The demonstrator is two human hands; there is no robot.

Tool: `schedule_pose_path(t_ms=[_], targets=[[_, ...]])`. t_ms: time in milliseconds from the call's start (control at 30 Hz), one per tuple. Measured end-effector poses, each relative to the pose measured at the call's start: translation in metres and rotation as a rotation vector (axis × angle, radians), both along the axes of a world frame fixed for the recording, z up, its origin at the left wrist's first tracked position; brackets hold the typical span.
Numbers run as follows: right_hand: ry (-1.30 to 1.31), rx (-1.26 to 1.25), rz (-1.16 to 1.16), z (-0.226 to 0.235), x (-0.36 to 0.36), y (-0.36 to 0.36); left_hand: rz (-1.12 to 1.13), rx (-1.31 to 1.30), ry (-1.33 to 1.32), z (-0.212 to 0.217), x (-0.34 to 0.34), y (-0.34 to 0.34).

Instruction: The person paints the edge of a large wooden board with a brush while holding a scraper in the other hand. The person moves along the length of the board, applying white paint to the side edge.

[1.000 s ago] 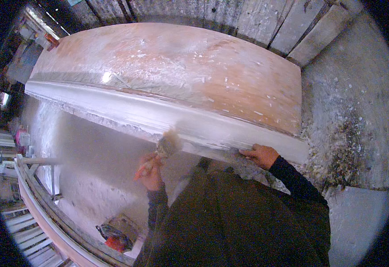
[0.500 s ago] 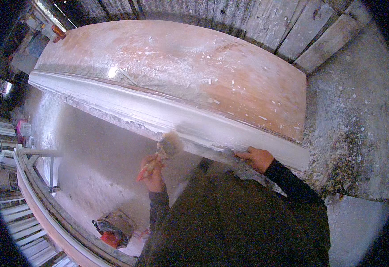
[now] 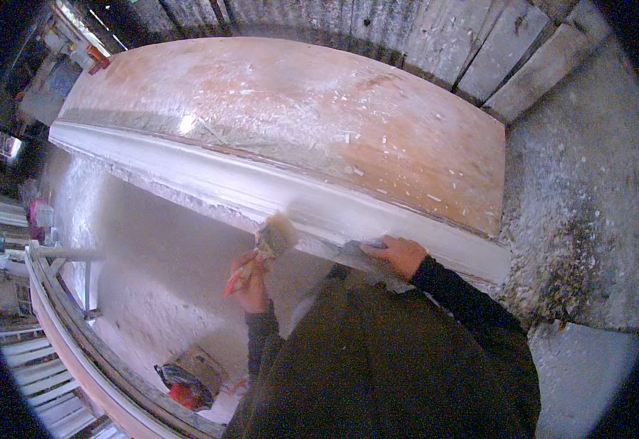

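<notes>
My left hand (image 3: 252,284) is closed round the red handle of a wide brush (image 3: 278,233). Its pale, dusty bristles point up and touch or overlap the near edge of a long white moulding (image 3: 290,201). This moulding, apparently plaster, runs with lengthwise ridges along the near side of a wooden tabletop (image 3: 422,164). To the right, my right hand (image 3: 398,257) is closed at the moulding's near edge. Something grey and flat sticks out leftward from its fingertips; what it is cannot be made out.
White chips and dust lie over the tabletop. Weathered planks (image 3: 509,58) and corrugated sheeting stand behind it. At lower left are a curved bench edge (image 3: 71,351), stacked pale strips (image 3: 38,366) and, on the floor, a bag with red in it (image 3: 188,388). Rubble (image 3: 553,271) lies at right.
My right hand has slid left along the moulding's near edge, with the grey piece at its fingertips. My left hand and the brush have barely moved.
</notes>
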State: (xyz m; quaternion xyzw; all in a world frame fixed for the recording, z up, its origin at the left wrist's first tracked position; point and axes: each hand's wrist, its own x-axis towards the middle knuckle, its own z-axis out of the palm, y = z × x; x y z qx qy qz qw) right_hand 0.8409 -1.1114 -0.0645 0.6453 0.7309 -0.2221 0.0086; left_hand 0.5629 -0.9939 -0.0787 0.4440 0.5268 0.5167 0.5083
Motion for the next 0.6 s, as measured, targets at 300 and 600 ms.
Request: schedule_pose_path(t_ms=[300, 600], targets=[[0.001, -0.263, -0.007, 0.043, 0.006, 0.001, -0.024, 0.041, 0.020, 0.000, 0.005, 0.000], [0.137, -0.174, -0.025, 0.025, -0.019, 0.047, -0.019, 0.046, -0.076, 0.002, 0.014, -0.007]])
